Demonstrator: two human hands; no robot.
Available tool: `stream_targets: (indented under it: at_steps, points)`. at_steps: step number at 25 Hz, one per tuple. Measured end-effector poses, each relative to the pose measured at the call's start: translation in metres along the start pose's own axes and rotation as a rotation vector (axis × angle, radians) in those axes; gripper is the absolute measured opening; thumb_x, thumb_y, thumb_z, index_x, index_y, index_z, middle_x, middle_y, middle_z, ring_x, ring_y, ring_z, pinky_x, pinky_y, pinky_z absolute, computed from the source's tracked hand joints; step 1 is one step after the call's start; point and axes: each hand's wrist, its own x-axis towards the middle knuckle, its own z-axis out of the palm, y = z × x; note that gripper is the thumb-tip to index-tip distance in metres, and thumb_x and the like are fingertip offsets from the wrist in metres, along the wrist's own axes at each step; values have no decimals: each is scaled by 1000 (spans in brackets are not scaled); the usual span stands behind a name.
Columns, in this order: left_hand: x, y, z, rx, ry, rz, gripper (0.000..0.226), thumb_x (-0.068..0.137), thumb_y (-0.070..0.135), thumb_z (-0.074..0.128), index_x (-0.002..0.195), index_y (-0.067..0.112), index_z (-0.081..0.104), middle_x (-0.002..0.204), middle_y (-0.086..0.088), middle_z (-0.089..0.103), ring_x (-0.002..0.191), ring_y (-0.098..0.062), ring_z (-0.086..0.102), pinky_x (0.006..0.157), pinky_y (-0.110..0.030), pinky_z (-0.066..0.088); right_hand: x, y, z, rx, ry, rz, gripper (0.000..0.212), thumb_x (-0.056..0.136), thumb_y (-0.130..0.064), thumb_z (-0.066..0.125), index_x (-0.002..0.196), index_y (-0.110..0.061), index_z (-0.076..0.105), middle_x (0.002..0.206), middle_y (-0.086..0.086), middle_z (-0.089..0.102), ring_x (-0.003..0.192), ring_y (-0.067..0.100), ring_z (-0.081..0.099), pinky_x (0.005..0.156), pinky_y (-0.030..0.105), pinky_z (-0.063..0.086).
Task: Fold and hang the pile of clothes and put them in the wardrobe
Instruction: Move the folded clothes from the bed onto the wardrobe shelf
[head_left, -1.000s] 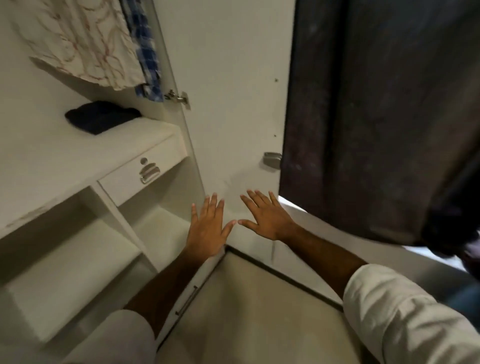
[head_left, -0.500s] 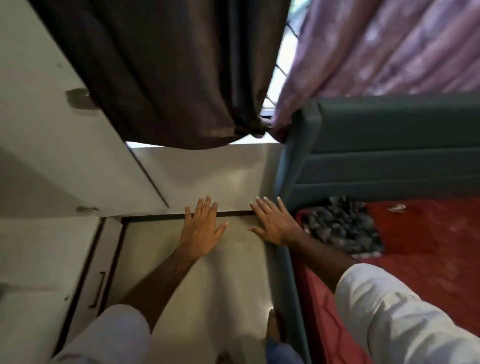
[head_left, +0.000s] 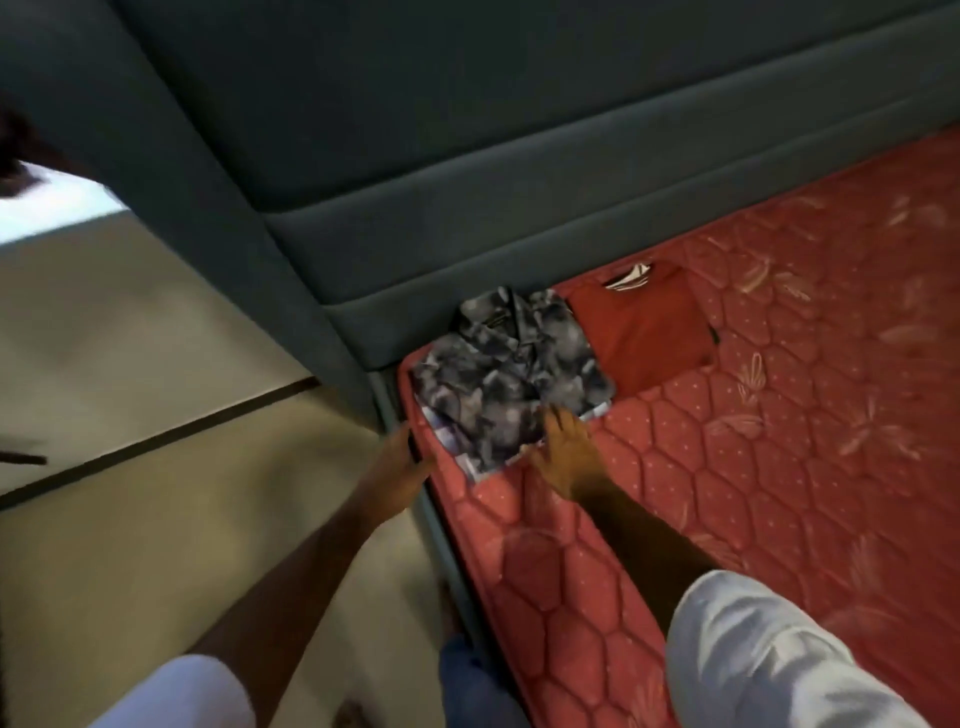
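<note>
2 folded garments on bed mattress (head_left: 779, 441), tucked against headboard (head_left: 467, 208) corner: grey patterned shirt (head_left: 509, 384) beside red shirt (head_left: 649, 327), likely staged for wardrobe. Right hand (head_left: 569, 452) spread flat, fingertips on grey shirt's near edge, gripping nothing. Left hand (head_left: 400, 462) loosely extended at mattress side edge, empty. Open mattress to right; floor (head_left: 156, 519) free on left.

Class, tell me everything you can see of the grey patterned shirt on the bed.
The folded grey and black mottled shirt looks like soft printed cloth, with a collar towards the dark grey padded headboard. It lies flat on the red quilted mattress, in the corner by the headboard, beside a folded red garment. Paler cloth shows under its near edge. The right hand touches its near edge; the left hand is beside it at the mattress edge.
</note>
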Motion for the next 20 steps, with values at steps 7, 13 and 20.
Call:
stream_targets:
  at_steps: [7,13,20]
  points:
    - [108,-18,81,-503,204,-370,55,85,32,80,131,13,57,121,-4,63,110,-24,61,85,-30,56,109,126,28,573,179,535,77,74,-57,83,118,1,58,119,24,59,113,40,58,100,50,46]
    - [133,-42,117,-717,407,-521,127,36,70,91,143,26,40,142,-2,51,125,-31,55,98,-56,54,117,124,71,1322,258,764,71,57,-65,90,105,-15,76,100,3,79,90,23,77,81,45,63]
    - [148,-24,113,-774,458,-390,68,79,21,85,139,19,53,134,-1,59,116,-23,60,104,-36,49,116,111,44,1664,61,666,45,78,-25,84,113,0,69,95,16,73,67,22,71,52,29,55]
